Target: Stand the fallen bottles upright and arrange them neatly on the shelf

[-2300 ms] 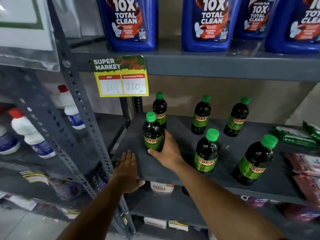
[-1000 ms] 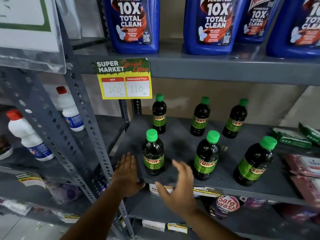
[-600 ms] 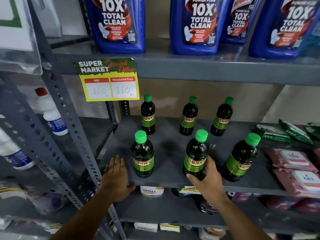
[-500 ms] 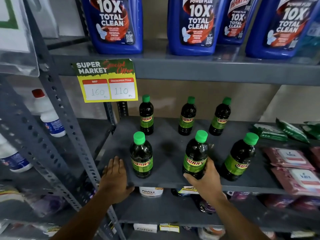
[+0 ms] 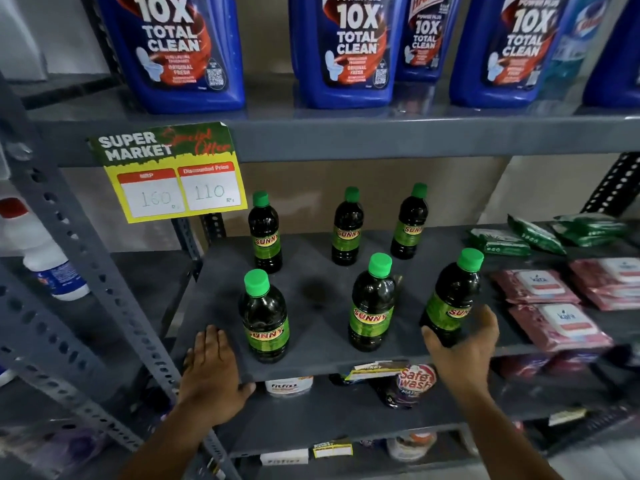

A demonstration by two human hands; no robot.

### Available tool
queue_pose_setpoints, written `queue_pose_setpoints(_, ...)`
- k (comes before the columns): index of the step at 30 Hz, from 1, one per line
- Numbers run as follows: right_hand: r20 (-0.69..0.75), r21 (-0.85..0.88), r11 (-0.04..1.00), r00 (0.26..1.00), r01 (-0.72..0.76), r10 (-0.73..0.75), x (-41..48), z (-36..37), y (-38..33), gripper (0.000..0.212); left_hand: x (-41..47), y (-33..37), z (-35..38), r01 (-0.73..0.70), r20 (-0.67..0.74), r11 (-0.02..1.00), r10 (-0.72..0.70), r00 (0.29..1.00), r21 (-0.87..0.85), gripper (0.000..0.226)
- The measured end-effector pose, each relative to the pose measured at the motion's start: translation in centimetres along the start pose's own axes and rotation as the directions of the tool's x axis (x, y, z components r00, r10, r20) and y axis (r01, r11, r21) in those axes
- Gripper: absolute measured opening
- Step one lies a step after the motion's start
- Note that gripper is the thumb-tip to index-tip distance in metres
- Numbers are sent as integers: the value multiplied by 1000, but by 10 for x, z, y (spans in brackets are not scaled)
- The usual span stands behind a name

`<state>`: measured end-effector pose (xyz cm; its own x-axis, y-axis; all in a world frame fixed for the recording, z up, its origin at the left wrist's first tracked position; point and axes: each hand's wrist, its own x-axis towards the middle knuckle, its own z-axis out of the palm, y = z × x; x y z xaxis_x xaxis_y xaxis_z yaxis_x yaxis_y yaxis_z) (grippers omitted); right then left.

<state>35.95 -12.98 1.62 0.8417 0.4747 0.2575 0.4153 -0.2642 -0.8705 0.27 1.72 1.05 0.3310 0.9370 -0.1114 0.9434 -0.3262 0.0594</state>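
Grey shelf (image 5: 322, 306) holds six upright bottles. Left of the front-left bottle (image 5: 265, 317), the left hand (image 5: 213, 368) lies spread flat on the shelf's edge. Far right of it, the right hand (image 5: 464, 348) cups the front-right bottle (image 5: 452, 299), fingers half-closed. This looks like final straightening; next, a small nudge into line.

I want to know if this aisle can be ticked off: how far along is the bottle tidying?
Nearly done. All six Sunny bottles stand upright, three at the back and three in front. The right hand is cupped around the front right bottle, while the left hand rests on the shelf edge. Only fine alignment seems left.
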Motion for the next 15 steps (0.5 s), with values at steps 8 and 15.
queue_pose_setpoints(8,158,-93,994,984,-64,78,24,-3,-5,84,2,-1,4,-9,-14,1000,9,1000,-5,112)
queue_pose_setpoints(15,227,-109,994,973,-9,33,23,-14,-6,95,-1,5,-7,35,4,999,-35,999,-22,116)
